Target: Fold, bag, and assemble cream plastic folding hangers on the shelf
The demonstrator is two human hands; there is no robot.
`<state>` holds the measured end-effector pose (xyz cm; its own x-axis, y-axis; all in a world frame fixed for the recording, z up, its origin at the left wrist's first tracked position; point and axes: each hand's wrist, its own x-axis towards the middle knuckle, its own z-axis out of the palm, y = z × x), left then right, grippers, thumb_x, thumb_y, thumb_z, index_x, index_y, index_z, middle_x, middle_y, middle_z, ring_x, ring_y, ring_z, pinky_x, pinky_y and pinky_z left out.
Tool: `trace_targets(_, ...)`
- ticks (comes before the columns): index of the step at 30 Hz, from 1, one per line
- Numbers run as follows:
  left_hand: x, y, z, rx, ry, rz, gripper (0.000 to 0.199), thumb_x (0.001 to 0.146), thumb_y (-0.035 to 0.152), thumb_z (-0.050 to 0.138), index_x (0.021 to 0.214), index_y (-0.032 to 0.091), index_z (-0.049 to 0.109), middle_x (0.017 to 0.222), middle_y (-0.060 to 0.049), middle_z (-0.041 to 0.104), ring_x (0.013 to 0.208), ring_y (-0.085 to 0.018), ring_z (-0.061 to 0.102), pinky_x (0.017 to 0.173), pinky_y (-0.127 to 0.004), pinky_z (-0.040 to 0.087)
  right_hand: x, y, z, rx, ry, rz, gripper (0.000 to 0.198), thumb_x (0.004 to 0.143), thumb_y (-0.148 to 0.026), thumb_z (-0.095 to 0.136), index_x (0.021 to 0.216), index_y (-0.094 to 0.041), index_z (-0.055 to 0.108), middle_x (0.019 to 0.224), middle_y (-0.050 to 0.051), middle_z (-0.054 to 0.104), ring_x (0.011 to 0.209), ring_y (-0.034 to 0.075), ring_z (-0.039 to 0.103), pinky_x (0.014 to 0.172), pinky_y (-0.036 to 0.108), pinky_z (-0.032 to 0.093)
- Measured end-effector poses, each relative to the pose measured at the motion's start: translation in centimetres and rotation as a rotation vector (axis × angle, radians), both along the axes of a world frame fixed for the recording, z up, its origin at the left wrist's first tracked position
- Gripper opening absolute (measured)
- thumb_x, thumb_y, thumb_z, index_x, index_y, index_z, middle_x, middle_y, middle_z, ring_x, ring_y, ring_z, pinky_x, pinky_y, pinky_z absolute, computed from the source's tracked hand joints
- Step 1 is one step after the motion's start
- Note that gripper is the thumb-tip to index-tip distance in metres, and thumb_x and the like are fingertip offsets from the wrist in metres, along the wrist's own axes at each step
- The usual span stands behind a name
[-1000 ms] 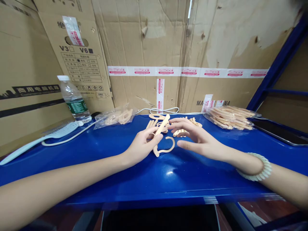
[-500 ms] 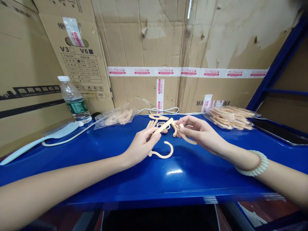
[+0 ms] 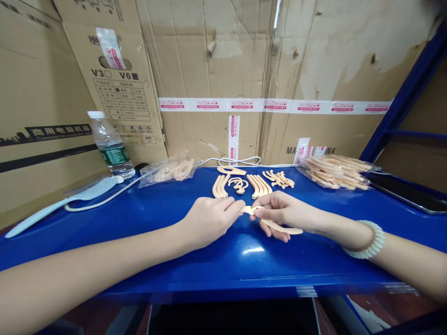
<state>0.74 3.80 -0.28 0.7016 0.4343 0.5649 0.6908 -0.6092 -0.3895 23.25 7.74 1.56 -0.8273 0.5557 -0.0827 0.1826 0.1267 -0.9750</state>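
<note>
Low over the blue table, my left hand [image 3: 209, 222] is closed, knuckles up, around one end of a beige plastic hanger part [image 3: 247, 210]; most of that end is hidden under the fingers. My right hand [image 3: 284, 209] pinches the same spot between thumb and fingers. From it a curved beige hanger arm [image 3: 284, 228] sticks out to the right. Both hands meet at this joint. Just behind them lie a row of curved hanger arms [image 3: 220, 187], several hooks [image 3: 239, 184], a second row of arms [image 3: 259, 186] and a heap of small hook-like pieces [image 3: 278, 178].
Plastic bags of beige parts lie at back left [image 3: 171, 171] and back right [image 3: 335, 172]. On the left are a water bottle [image 3: 113, 151], a pale blue hairbrush [image 3: 87, 190] and a white cable [image 3: 104, 201]. A dark tablet [image 3: 408, 193] rests far right. Cardboard [image 3: 216, 60] walls the back.
Both hands have come lower and nearer to me, joined at the part. My left hand has turned knuckles up; the hook beneath it is now out of sight. The rows behind show more fully.
</note>
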Motion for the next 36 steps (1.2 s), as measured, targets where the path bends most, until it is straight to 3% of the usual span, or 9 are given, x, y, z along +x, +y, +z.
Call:
trace_targets(5, 0.0, -0.2, 0.4, 0.054, 0.101, -0.034, 0.017, 0.092, 0.016, 0.042, 0.079, 0.017, 0.054, 0.06, 0.002, 0.056, 0.047, -0.014, 0.053, 0.04, -0.027, 0.025, -0.2, -0.8, -0.2, 0.035, 0.006, -0.005, 0.032, 0.088, -0.044, 0.057, 0.087, -0.013, 0.059, 0.054, -0.002, 0.062, 0.03, 0.006, 0.049, 0.029, 0.015, 0.034)
trace_targets(13, 0.0, -0.7, 0.9, 0.072, 0.112, -0.041, 0.022, 0.094, 0.016, 0.037, 0.081, 0.015, 0.054, 0.058, 0.001, 0.054, 0.045, -0.013, 0.049, 0.041, -0.026, 0.021, -0.6, -2.6, 0.1, 0.361, -0.019, -0.194, 0.031, 0.086, -0.044, 0.059, 0.074, -0.016, 0.055, 0.051, -0.004, 0.057, 0.032, 0.006, 0.049, 0.032, 0.015, 0.034)
trace_targets(15, 0.0, -0.7, 0.9, -0.037, 0.077, -0.019, 0.027, 0.096, 0.018, 0.034, 0.079, 0.015, 0.055, 0.059, 0.0, 0.055, 0.046, -0.013, 0.049, 0.043, -0.026, 0.022, -0.5, -2.8, 0.1, 0.45, -0.018, -0.2, 0.031, 0.088, -0.044, 0.056, 0.073, -0.016, 0.055, 0.052, -0.004, 0.056, 0.032, 0.006, 0.049, 0.034, 0.016, 0.036)
trace_targets(19, 0.3, -0.3, 0.8, -0.437, -0.178, 0.049, 0.034, 0.099, 0.026, 0.03, 0.078, 0.015, 0.055, 0.06, 0.001, 0.055, 0.05, -0.012, 0.05, 0.049, -0.023, 0.029, -0.4, -2.9, 0.0, 0.791, -0.009, -0.208, 0.028, 0.091, -0.039, 0.053, 0.078, -0.015, 0.062, 0.054, -0.003, 0.055, 0.039, 0.007, 0.049, 0.043, 0.019, 0.04)
trace_targets(21, 0.5, -0.1, 0.8, -0.594, -0.358, 0.032, 0.035, 0.098, 0.029, 0.032, 0.078, 0.015, 0.057, 0.06, 0.002, 0.052, 0.052, -0.011, 0.049, 0.054, -0.023, 0.032, -0.4, -2.6, 0.0, 0.794, -0.008, -0.223, 0.029, 0.092, -0.039, 0.051, 0.08, -0.015, 0.062, 0.052, -0.004, 0.054, 0.039, 0.007, 0.049, 0.043, 0.019, 0.04)
trace_targets(25, 0.8, 0.3, 1.0, -0.919, -0.72, 0.037, 0.036, 0.095, 0.039, 0.04, 0.087, 0.016, 0.065, 0.054, 0.004, 0.046, 0.048, -0.01, 0.043, 0.05, -0.022, 0.031, 0.1, -0.9, 1.0, 0.663, 0.024, -0.293, 0.034, 0.091, -0.046, 0.051, 0.08, -0.015, 0.061, 0.057, -0.001, 0.06, 0.044, 0.009, 0.053, 0.043, 0.019, 0.039)
trace_targets(29, 0.6, 1.1, 1.1, -1.292, -1.162, 0.007, 0.031, 0.093, 0.039, 0.045, 0.101, 0.015, 0.063, 0.056, 0.005, 0.047, 0.04, -0.007, 0.036, 0.042, -0.019, 0.026, 1.9, 1.9, 2.8, 0.826, 0.025, -0.514, 0.038, 0.086, -0.048, 0.056, 0.069, -0.015, 0.061, 0.063, 0.003, 0.063, 0.054, 0.011, 0.055, 0.047, 0.021, 0.041)
trace_targets(33, 0.3, 1.4, 1.5, -1.425, -1.475, -0.128, 0.017, 0.091, 0.023, 0.053, 0.101, 0.013, 0.061, 0.065, 0.002, 0.053, 0.05, -0.006, 0.049, 0.049, -0.016, 0.038, 4.7, 5.2, 3.8, 1.153, -0.055, -0.757, 0.031, 0.086, -0.042, 0.057, 0.071, -0.016, 0.066, 0.068, 0.005, 0.065, 0.059, 0.014, 0.057, 0.054, 0.025, 0.046)
trace_targets(36, 0.2, 1.4, 1.7, -1.444, -1.584, -0.116, 0.009, 0.089, 0.016, 0.055, 0.093, 0.011, 0.061, 0.076, -0.003, 0.061, 0.061, -0.007, 0.057, 0.06, -0.017, 0.047, 6.4, 7.6, 3.3, 1.352, -0.147, -0.768, 0.022, 0.085, -0.031, 0.057, 0.076, -0.017, 0.072, 0.08, 0.008, 0.069, 0.065, 0.016, 0.061, 0.059, 0.027, 0.049)
